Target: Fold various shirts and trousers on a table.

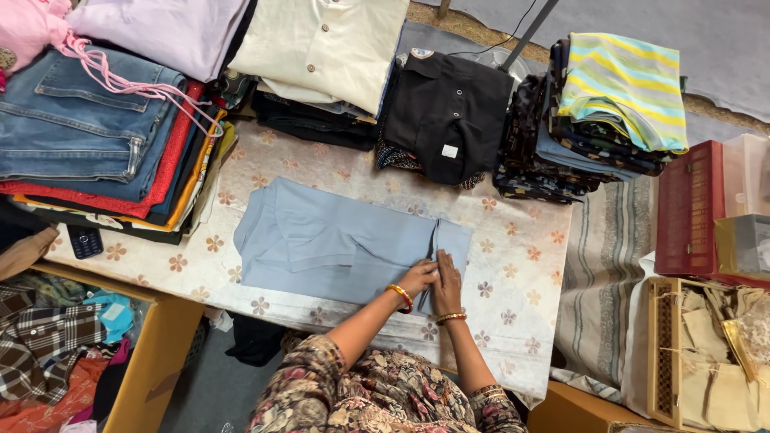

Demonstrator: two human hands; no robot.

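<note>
Both hands press flat, fingers together and grasping nothing: the left hand (419, 278) beside the right hand (446, 282) on a fold of the pale blue garment (337, 240), spread mid-counter (521, 265). A crisp crease likely needs edges aligned and firm smoothing outward. Stacked jeans (72, 120) and shirts (449, 112) lie beyond.

A table covered with a cream, flower-printed cloth (513, 265) is seen, on which a folded pale-blue garment (337, 244) is laid near the front edge and folded clothing stacks (120, 128) are ranged along the far edge.
</note>
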